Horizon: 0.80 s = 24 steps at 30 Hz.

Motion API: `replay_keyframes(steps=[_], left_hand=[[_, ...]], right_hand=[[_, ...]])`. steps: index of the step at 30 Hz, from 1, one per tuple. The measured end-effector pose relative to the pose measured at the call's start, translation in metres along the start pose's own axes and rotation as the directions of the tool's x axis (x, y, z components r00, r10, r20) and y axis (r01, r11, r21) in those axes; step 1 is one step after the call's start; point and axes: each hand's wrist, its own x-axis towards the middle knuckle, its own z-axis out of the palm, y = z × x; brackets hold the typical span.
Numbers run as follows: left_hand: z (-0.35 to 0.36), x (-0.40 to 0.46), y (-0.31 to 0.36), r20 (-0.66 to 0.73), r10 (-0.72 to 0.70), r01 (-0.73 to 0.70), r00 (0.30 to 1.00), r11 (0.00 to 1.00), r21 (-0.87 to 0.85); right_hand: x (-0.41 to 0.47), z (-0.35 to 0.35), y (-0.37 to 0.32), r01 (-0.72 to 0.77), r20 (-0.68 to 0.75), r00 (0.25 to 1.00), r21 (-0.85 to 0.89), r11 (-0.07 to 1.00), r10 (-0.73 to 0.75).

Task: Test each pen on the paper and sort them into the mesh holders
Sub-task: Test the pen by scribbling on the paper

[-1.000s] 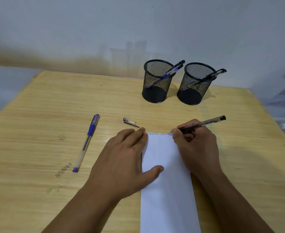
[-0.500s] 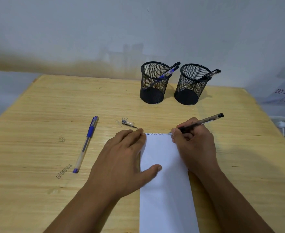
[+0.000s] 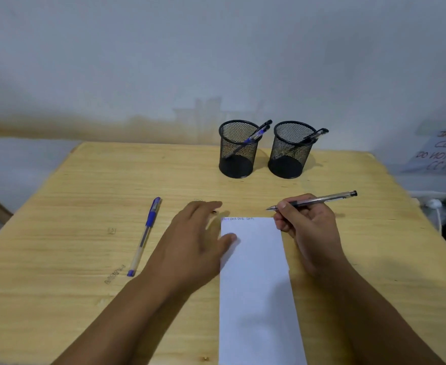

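Note:
A long white paper (image 3: 256, 280) lies on the wooden table, with small scribbles along its top edge. My right hand (image 3: 308, 227) grips a black pen (image 3: 322, 199), its tip lifted just above and right of the paper's top corner. My left hand (image 3: 195, 238) hovers with fingers stretched toward a small pen cap, mostly hidden under the fingertips; its thumb lies over the paper's left edge. A blue pen (image 3: 145, 235) lies to the left. Two black mesh holders stand at the back: the left holder (image 3: 239, 150) has blue pens, the right holder (image 3: 290, 151) a black pen.
The table (image 3: 71, 206) is light wood with a few ink marks at the left. A wall rises just behind the holders. A handwritten sign (image 3: 443, 154) and a white cable lie beyond the table's right edge.
My right hand lifted the black pen off the paper and moved right. My left hand slid forward off the paper toward the small cap, covering it.

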Motion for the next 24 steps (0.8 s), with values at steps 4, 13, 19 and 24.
replay_keyframes(steps=[4, 13, 19, 24], left_hand=[[-0.009, 0.023, -0.014, -0.078, -0.035, 0.051, 0.996, 0.976, 0.213], [-0.014, 0.046, -0.016, -0.014, -0.008, 0.012, 1.000, 0.928, 0.373], [-0.005, 0.042, 0.025, -0.036, 0.025, -0.020, 0.999, 0.991, 0.131], [0.008, 0.044, 0.061, -0.008, 0.078, -0.078, 0.997, 0.993, -0.086]], right_hand=[[-0.007, -0.001, -0.008, -0.003, 0.005, 1.000, 0.090, 0.996, 0.003], [-0.020, -0.020, -0.016, -0.011, 0.028, 1.000, 0.182, 0.983, 0.006], [-0.026, -0.032, -0.024, 0.067, 0.016, 0.997, 0.149, 0.987, -0.070], [-0.030, -0.045, -0.034, 0.129, -0.001, 0.992, 0.090, 0.988, -0.130]])
